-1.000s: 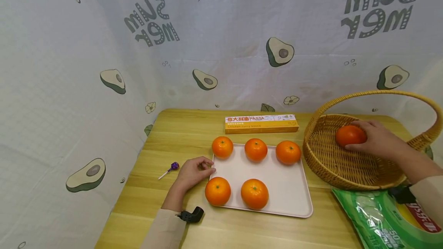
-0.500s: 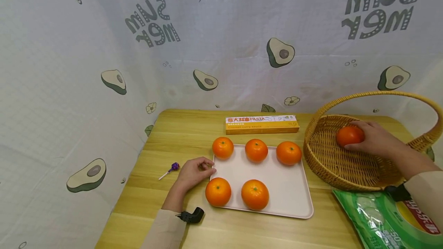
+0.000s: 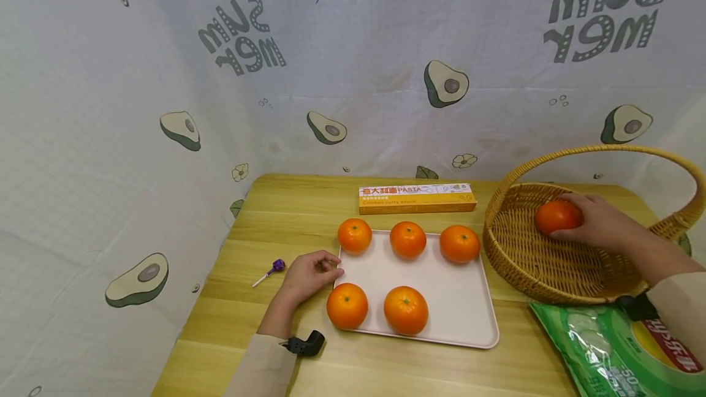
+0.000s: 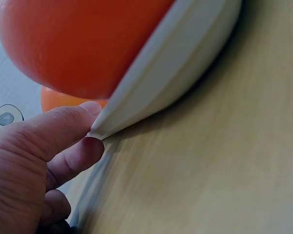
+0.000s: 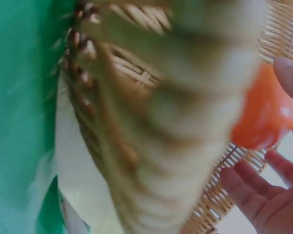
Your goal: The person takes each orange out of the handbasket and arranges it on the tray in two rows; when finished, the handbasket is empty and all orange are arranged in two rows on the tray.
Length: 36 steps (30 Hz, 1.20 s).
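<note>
At the left edge of a pale tray (image 3: pixel 458 305), my left hand (image 3: pixel 306 276) pinches the rim. In the left wrist view the thumb lies over the rim and a finger under it. Several oranges (image 3: pixel 406 310) with green stem marks sit on the tray in two rows; the front-left one (image 3: pixel 347 306) is beside that hand. Inside the wicker basket (image 3: pixel 510 262), my right hand (image 3: pixel 598 225) holds a smooth red tomato (image 3: pixel 558 217), thumb and fingers around its side. The right wrist view shows the tomato (image 5: pixel 266 112) partly behind the blurred basket handle (image 5: pixel 185 126).
A pasta box (image 3: pixel 417 198) lies behind the tray, near the back curtain. Left of my left hand is a purple lollipop (image 3: pixel 277 265). A green chip bag (image 3: pixel 601 348) lies in front of the basket, whose tall handle (image 3: pixel 595 149) arches above the right hand.
My right wrist and sleeve have shifted slightly; the tomato stays at nearly the same place in the basket. The left hand and the tray have not moved.
</note>
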### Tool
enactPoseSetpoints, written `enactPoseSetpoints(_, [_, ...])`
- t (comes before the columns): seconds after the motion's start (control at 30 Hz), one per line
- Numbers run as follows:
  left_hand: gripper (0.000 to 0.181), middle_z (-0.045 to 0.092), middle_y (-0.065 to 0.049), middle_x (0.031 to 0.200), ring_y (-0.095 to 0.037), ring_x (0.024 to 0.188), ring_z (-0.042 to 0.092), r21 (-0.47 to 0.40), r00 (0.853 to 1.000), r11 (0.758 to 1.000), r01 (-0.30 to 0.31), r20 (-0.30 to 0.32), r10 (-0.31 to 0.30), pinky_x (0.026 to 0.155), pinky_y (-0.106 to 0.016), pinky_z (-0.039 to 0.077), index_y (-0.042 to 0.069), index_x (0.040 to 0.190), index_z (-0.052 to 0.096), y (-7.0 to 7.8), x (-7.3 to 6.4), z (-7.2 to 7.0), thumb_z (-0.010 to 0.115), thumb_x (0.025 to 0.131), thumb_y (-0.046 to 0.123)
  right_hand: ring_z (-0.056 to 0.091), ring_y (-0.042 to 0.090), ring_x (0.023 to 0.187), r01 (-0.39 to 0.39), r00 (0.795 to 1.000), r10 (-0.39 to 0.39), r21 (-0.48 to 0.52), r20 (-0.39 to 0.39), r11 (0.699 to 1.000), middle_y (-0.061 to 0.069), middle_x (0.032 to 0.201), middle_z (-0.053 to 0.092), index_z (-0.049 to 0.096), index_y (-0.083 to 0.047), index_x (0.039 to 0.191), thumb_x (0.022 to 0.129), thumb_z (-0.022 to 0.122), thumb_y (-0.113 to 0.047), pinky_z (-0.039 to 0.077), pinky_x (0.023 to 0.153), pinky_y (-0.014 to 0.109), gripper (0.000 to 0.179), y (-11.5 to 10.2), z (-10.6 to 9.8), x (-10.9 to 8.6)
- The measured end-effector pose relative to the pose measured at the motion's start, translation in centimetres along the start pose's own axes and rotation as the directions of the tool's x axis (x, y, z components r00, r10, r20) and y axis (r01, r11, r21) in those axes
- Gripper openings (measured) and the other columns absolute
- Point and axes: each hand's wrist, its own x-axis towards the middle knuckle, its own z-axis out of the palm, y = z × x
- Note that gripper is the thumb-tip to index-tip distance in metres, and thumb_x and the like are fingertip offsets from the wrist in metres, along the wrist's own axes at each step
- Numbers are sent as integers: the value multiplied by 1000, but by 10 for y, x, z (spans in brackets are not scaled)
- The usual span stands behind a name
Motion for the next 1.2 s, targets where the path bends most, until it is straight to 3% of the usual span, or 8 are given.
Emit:
enactPoseSetpoints(0.27, [19, 68, 10, 78, -10, 70, 57, -3, 1000, 1000, 1, 0, -1, 64, -24, 44, 24, 100, 76, 0, -1, 0, 82, 85, 35, 55, 60, 106, 81, 996, -82, -43, -27, 996, 48, 125, 51, 38, 20, 138, 83, 84, -31, 46, 87, 72, 89, 10, 6, 4])
enactPoseSetpoints(0.7, [19, 68, 10, 78, -11, 69, 57, -7, 1000, 1000, 5, 0, -5, 63, -24, 43, 25, 99, 76, 0, -1, -1, 82, 85, 35, 57, 58, 102, 71, 996, -72, -29, -44, 997, 45, 121, 53, 41, 20, 133, 83, 83, -21, 47, 86, 70, 77, 7, 8, 6])
enactPoseSetpoints(1.2, [19, 68, 10, 78, -11, 70, 57, -2, 1000, 1000, -3, -1, 3, 63, -24, 43, 24, 99, 76, 0, -1, 0, 83, 85, 35, 59, 55, 101, 110, 986, -112, -27, -126, 994, 45, 124, 52, 44, 20, 133, 85, 83, -25, 49, 81, 66, 77, -4, 1, -5])
